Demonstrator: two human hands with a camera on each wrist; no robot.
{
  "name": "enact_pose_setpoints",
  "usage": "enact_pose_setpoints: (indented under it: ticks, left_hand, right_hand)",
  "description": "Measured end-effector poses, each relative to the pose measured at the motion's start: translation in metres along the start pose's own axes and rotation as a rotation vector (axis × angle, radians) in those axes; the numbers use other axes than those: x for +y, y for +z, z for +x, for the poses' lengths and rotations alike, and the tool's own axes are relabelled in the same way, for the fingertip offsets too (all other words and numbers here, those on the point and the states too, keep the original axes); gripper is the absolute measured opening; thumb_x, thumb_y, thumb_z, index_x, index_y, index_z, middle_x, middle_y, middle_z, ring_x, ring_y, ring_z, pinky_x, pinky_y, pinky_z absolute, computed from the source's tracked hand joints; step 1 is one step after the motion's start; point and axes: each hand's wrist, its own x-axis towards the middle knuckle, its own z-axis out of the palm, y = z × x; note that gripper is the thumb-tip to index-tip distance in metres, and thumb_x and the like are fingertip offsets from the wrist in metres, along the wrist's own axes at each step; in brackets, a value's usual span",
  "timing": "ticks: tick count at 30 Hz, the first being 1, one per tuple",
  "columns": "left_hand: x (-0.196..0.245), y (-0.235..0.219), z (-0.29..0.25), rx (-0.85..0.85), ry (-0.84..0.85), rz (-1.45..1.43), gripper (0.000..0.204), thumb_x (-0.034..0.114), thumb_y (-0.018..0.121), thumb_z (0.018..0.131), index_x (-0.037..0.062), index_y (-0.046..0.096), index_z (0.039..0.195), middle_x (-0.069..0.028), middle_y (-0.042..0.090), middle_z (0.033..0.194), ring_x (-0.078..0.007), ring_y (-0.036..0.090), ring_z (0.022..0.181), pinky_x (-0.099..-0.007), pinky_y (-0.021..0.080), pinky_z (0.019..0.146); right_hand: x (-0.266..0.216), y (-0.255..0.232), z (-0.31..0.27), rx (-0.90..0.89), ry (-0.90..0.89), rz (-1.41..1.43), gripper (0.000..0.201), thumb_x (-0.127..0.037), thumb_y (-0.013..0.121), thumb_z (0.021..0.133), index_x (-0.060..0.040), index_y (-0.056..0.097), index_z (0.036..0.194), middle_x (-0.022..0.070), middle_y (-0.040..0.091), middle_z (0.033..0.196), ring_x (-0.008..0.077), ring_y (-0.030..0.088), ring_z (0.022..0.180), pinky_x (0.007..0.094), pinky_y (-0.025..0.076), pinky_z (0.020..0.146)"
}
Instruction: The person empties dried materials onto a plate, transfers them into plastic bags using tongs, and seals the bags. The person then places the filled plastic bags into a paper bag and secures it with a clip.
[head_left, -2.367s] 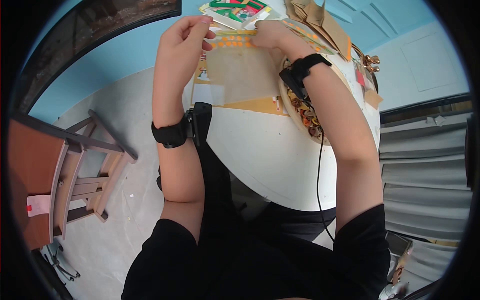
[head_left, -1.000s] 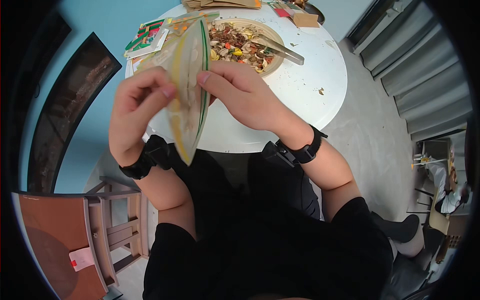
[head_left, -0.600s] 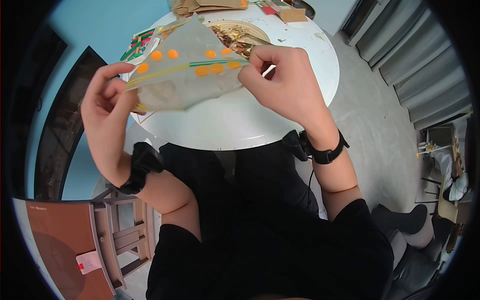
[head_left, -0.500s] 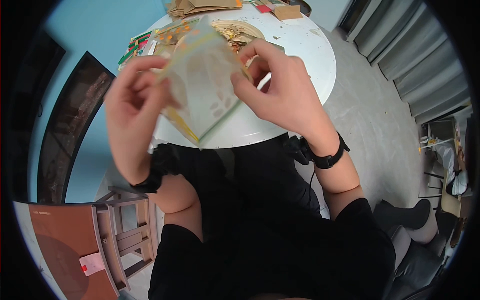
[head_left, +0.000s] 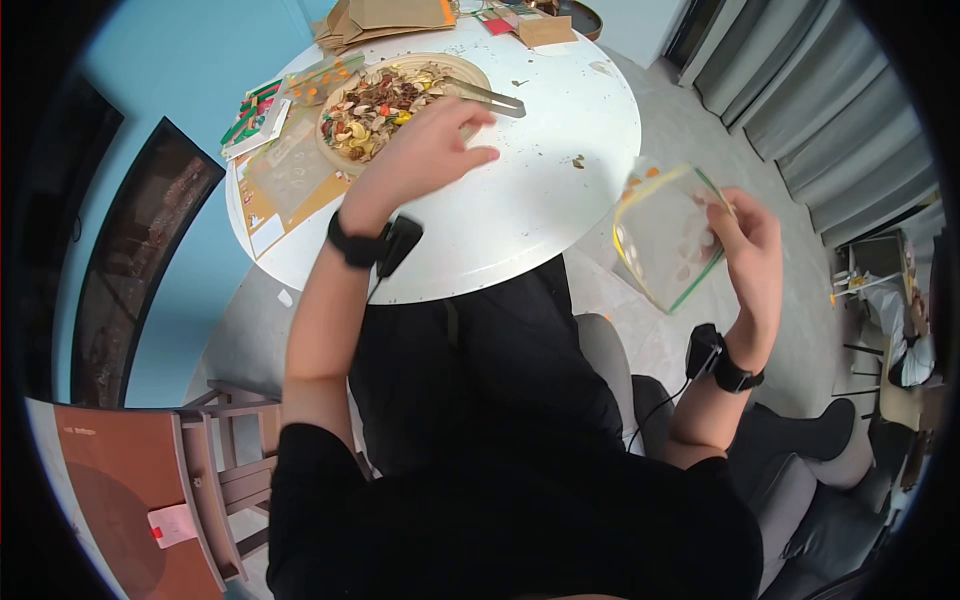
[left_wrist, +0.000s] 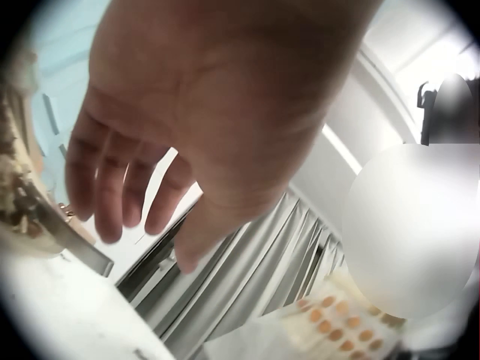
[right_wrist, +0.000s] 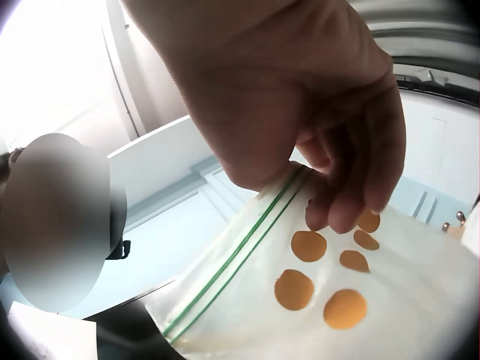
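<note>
A clear zip bag (head_left: 665, 235) with orange dots and a green and yellow seal hangs past the table's right edge in the head view. My right hand (head_left: 752, 250) pinches its green-edged side; the right wrist view shows the thumb and fingers on the bag (right_wrist: 322, 277) beside the green seal. The bag's mouth gapes. Over the near rim of the round basket (head_left: 330, 135) of dried pieces, my left hand (head_left: 425, 155) hovers with nothing in it, its fingers loosely bent. Metal tongs (head_left: 490, 97) lie across the basket's right side.
At the table's left lie another dotted bag (head_left: 320, 80), a flat clear bag (head_left: 290, 170) on a brown sheet (head_left: 255, 195), and a green and red packet (head_left: 250, 115). Brown paper bags (head_left: 380, 20) and a small brown envelope (head_left: 546, 31) are at the back. Curtains (head_left: 790, 120) hang right.
The zip bag has gone from between both hands out to the right in my right hand. My left hand has let go of it and is over the table near the basket.
</note>
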Motion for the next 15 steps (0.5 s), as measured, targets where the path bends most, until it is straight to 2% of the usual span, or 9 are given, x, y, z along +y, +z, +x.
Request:
enact_pose_setpoints:
  ticks: [2,4,7,10,13,15]
  left_hand:
    - [-0.031,0.033,0.046,0.204,0.25,0.289,0.054,0.014,0.076,0.084,0.0049,0.059,0.135,-0.0118,0.062,0.118,-0.0254,0.069,0.098,-0.0394,0.057,0.083]
    - [-0.026,0.044,0.081,0.052,0.093,0.404,0.055,0.009,0.073,0.082,0.0042,0.058,0.134,-0.0142,0.06,0.126,-0.0342,0.068,0.104,-0.0457,0.057,0.087]
    - [-0.032,0.062,0.118,-0.142,0.0,0.596,0.044,0.004,0.069,0.081,0.0038,0.063,0.125,-0.0151,0.065,0.12,-0.0371,0.068,0.105,-0.0458,0.058,0.087]
    - [-0.03,0.059,0.132,-0.267,0.055,0.691,0.028,0.004,0.065,0.084,0.0031,0.069,0.112,-0.0171,0.071,0.106,-0.0392,0.07,0.099,-0.0461,0.058,0.085]
    - [-0.034,0.04,0.124,0.028,0.16,0.475,0.02,0.008,0.067,0.085,0.0019,0.071,0.103,-0.0199,0.072,0.093,-0.0383,0.071,0.094,-0.0454,0.058,0.083]
    - [-0.039,0.006,0.11,0.186,0.206,0.314,0.024,0.015,0.07,0.085,0.0004,0.07,0.103,-0.0226,0.071,0.095,-0.0375,0.071,0.092,-0.0441,0.057,0.081]
  right_hand:
    - [0.005,-0.007,-0.009,0.007,0.023,0.025,0.015,-0.008,0.059,0.098,0.0022,0.069,0.104,-0.0022,0.06,0.074,0.0067,0.057,0.061,0.0233,0.046,0.057]
    - [0.006,-0.008,-0.015,0.0,0.046,0.011,0.015,-0.009,0.059,0.099,0.0023,0.069,0.104,-0.0019,0.06,0.074,0.0067,0.058,0.061,0.0231,0.045,0.056]
    - [0.009,-0.011,-0.02,-0.022,0.064,-0.013,0.016,-0.01,0.059,0.101,0.0028,0.068,0.104,-0.0018,0.06,0.074,0.0067,0.058,0.061,0.0231,0.046,0.056]
    - [0.01,-0.018,-0.025,-0.022,0.06,-0.023,0.017,-0.011,0.059,0.101,0.0035,0.068,0.105,-0.0018,0.06,0.073,0.0062,0.057,0.061,0.0232,0.047,0.057]
    - [0.016,-0.026,-0.028,-0.022,0.061,-0.024,0.017,-0.011,0.06,0.101,0.0031,0.068,0.106,-0.002,0.059,0.073,0.0055,0.055,0.061,0.0231,0.048,0.058]
    - [0.019,-0.029,-0.029,-0.022,0.067,-0.026,0.017,-0.011,0.06,0.101,0.003,0.068,0.107,-0.0022,0.059,0.073,0.005,0.054,0.062,0.0231,0.049,0.058]
